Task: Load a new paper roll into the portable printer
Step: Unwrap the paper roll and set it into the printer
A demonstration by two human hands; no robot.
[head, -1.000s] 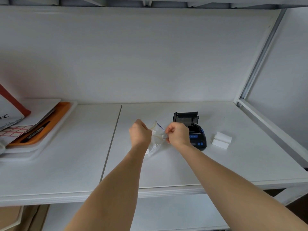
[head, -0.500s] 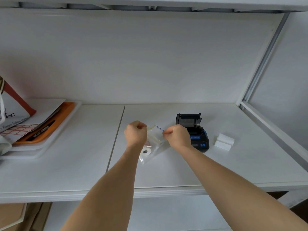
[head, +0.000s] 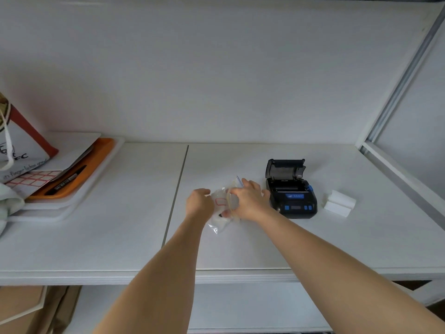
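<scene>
A clear zip bag with a red label box lies on the white shelf, a white paper roll dimly visible inside it. My left hand grips the bag's left edge. My right hand reaches into the bag's open mouth, fingers partly hidden by the plastic. Just right of my right hand stands the black portable printer with blue buttons, its lid raised and the paper bay showing.
A white folded block lies right of the printer. At the left, stacked white trays hold an orange tray with a pen, papers and a printed bag. A white frame rail borders the shelf's right side.
The bag has dropped from held up between both hands onto the shelf. My right hand has gone from pinching the bag's top to reaching inside it.
</scene>
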